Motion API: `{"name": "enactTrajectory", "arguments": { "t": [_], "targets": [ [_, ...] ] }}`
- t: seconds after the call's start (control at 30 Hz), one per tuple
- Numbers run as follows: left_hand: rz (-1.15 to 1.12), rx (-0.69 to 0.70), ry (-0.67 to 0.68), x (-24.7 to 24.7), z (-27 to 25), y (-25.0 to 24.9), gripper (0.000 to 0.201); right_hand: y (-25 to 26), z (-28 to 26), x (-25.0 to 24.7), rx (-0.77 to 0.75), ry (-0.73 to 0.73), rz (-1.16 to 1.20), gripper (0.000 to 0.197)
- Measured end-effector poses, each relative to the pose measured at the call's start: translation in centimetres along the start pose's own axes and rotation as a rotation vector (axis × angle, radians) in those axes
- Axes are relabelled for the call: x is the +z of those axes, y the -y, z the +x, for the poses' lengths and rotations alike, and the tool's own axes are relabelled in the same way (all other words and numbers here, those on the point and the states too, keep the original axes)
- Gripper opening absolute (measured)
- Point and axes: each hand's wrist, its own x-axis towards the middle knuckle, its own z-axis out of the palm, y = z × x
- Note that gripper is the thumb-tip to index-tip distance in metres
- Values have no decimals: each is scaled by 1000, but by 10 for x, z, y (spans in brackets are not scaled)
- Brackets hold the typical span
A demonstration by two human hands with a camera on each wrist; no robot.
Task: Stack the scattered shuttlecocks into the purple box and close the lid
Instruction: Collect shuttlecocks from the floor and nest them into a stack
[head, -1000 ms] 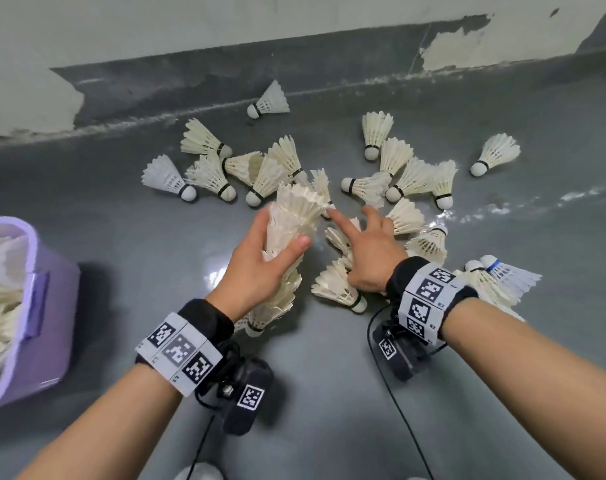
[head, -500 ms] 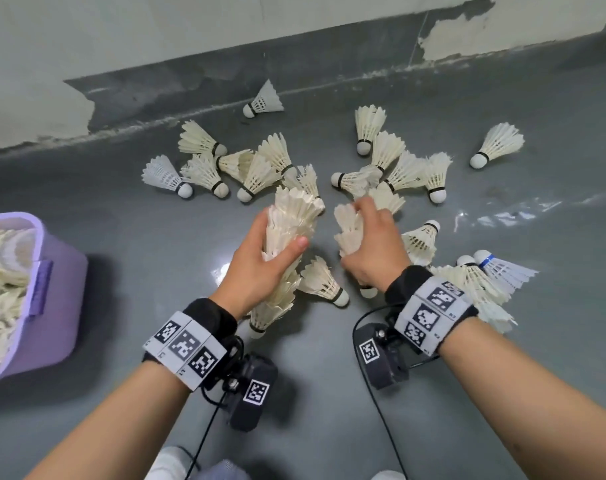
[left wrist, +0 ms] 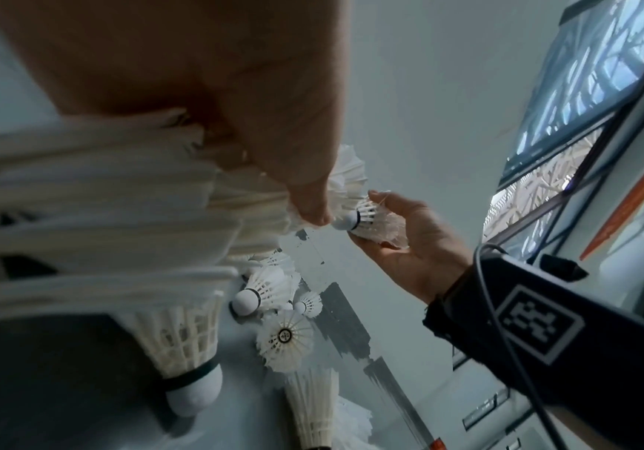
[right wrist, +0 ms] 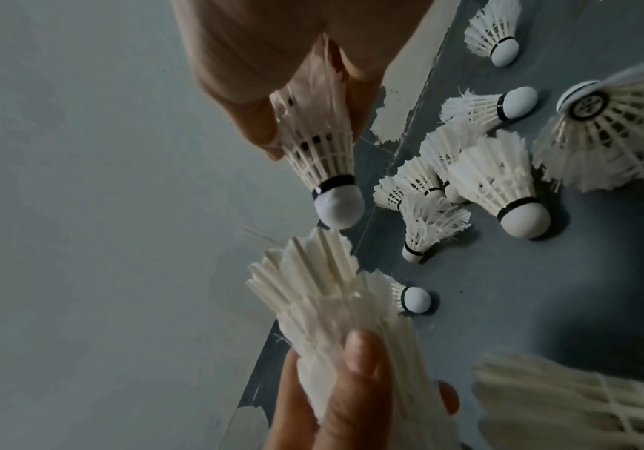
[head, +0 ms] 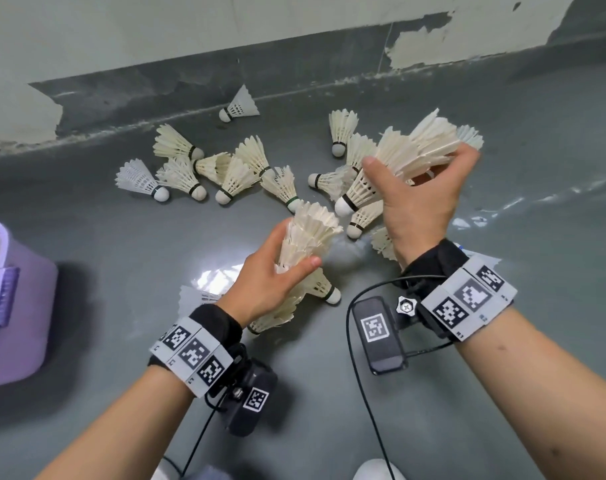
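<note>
My left hand (head: 277, 275) grips a nested stack of white shuttlecocks (head: 305, 244), feathers up, low over the grey floor; the stack (right wrist: 354, 332) also fills the bottom of the right wrist view. My right hand (head: 419, 188) is raised above it and holds a short nested stack of shuttlecocks (head: 391, 168), cork end (head: 343, 206) pointing down-left toward the left stack's open top. In the right wrist view that cork (right wrist: 337, 207) hangs just above the feathers. The purple box (head: 21, 306) stands at the far left, open, with shuttlecocks inside. No lid is in view.
Several loose shuttlecocks (head: 225, 174) lie scattered on the floor between my hands and the wall (head: 190, 81). One shuttlecock (head: 322, 289) lies right by my left hand; others (head: 381, 240) lie under my right wrist. Cables hang from both wrist cameras.
My right hand closed on shuttlecocks from the pile, lifted them off the floor and turned their cork end toward the stack in my left hand. The left hand stayed nearly still.
</note>
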Motion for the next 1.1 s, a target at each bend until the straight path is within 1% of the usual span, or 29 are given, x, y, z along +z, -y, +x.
{"name": "enactTrajectory", "arguments": {
  "t": [0.07, 0.13, 0.23, 0.3, 0.33, 0.43, 0.5, 0.53, 0.6, 0.67, 0.83, 0.9, 0.97, 1.07, 1.1],
  "targets": [
    [19, 9, 9, 1, -3, -1, 59, 1, -1, 2, 12, 27, 19, 67],
    [12, 13, 11, 2, -3, -4, 56, -2, -7, 6, 41, 117, -32, 68],
    [17, 16, 26, 2, -1, -7, 56, -10, -21, 10, 32, 279, -176, 71],
    [36, 20, 43, 1, 1, -7, 58, -13, -23, 9, 10, 332, -221, 74],
    [44, 20, 48, 0, 1, -5, 59, -14, -21, 9, 4, 349, -219, 69],
    [70, 10, 43, -6, 1, 2, 61, -9, -12, 7, 32, 370, -174, 30],
    [95, 9, 38, -10, 1, 4, 61, -5, -9, 7, 49, 383, -161, 19],
    [108, 13, 41, -12, 1, 4, 60, -4, -9, 7, 26, 389, -193, 19],
    [134, 31, 51, -13, 1, 5, 55, -6, -7, 6, -6, 398, -266, 34],
    [144, 39, 41, -14, 0, 5, 51, -9, -4, 4, 2, 408, -317, 39],
    [195, 54, 25, -19, 6, 7, 52, -12, -7, 3, 89, 441, -333, 20],
    [232, 55, 15, -22, 7, 6, 53, -12, -10, 4, 112, 455, -321, 20],
    [247, 46, -30, -29, 5, 5, 56, -10, -13, 9, 120, 473, -319, 26],
    [298, 38, -127, -51, -3, 4, 60, -7, -21, 24, 161, 508, -222, 39],
    [342, 39, -150, -62, -9, 4, 63, -4, -26, 32, 167, 525, -181, 39]
  ]
}}
